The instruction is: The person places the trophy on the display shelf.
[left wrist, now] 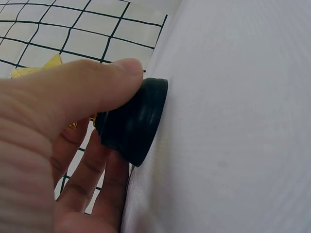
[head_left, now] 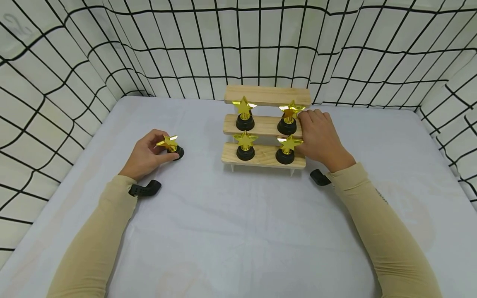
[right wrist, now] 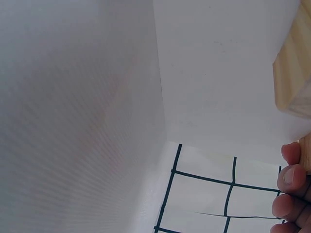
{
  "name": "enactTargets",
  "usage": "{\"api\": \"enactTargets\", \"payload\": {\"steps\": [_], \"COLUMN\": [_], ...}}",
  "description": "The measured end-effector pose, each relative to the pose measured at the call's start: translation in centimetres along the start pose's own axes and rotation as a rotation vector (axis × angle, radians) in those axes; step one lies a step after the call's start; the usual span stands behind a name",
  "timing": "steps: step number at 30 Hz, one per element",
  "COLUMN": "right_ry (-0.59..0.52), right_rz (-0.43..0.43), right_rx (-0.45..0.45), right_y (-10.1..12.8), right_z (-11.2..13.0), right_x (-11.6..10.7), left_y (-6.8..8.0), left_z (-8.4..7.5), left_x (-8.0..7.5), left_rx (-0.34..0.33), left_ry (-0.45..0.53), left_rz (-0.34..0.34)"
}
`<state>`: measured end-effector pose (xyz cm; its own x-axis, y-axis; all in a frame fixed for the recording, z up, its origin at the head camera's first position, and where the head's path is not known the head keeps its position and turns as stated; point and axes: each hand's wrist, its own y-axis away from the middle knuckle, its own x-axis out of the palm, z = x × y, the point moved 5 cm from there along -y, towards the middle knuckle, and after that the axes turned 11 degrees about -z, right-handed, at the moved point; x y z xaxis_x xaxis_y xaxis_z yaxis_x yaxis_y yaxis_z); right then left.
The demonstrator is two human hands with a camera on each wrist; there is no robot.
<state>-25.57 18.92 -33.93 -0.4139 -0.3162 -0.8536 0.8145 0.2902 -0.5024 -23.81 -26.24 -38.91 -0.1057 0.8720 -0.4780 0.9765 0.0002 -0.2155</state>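
Note:
A small gold star trophy (head_left: 169,142) with a round black base is pinched by my left hand (head_left: 145,154) at the left of the table. In the left wrist view the thumb presses the black base (left wrist: 138,121) from one side, with fingers behind it. My right hand (head_left: 321,136) grips the right end of a three-tier wooden display stand (head_left: 264,161) by its middle shelf; the thumb is hidden. Fingertips (right wrist: 291,180) curl at the wood in the right wrist view. Two star trophies stand on the middle shelf (head_left: 266,126) and two on the lowest.
The top shelf (head_left: 268,95) holds no trophy. A white cloth covers the table (head_left: 238,231). Black wire mesh (head_left: 201,49) over pale walls rises behind and along both sides. A black wrist strap (head_left: 145,189) is on the left wrist, another black device (head_left: 319,177) on the right.

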Motion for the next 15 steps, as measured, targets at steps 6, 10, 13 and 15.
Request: {"api": "enactTargets", "payload": {"steps": [6, 10, 13, 15], "right_ry": [-0.001, -0.002, -0.004, -0.004], "right_rz": [0.0, 0.008, 0.012, 0.011], "right_rx": [0.0, 0.004, 0.009, 0.009], "right_y": [-0.05, -0.07, -0.06, -0.07], "right_z": [0.03, 0.08, 0.12, 0.16], "right_x": [-0.03, -0.03, -0.04, -0.06], "left_y": [0.11, 0.17, 0.21, 0.22], "left_z": [0.08, 0.06, 0.02, 0.01], "left_x": [-0.03, -0.05, -0.09, -0.11], "left_rx": [-0.016, -0.029, -0.015, -0.012], "left_ry": [-0.016, -0.013, -0.022, -0.028], "left_rz": [0.0, -0.009, -0.009, -0.009]}}
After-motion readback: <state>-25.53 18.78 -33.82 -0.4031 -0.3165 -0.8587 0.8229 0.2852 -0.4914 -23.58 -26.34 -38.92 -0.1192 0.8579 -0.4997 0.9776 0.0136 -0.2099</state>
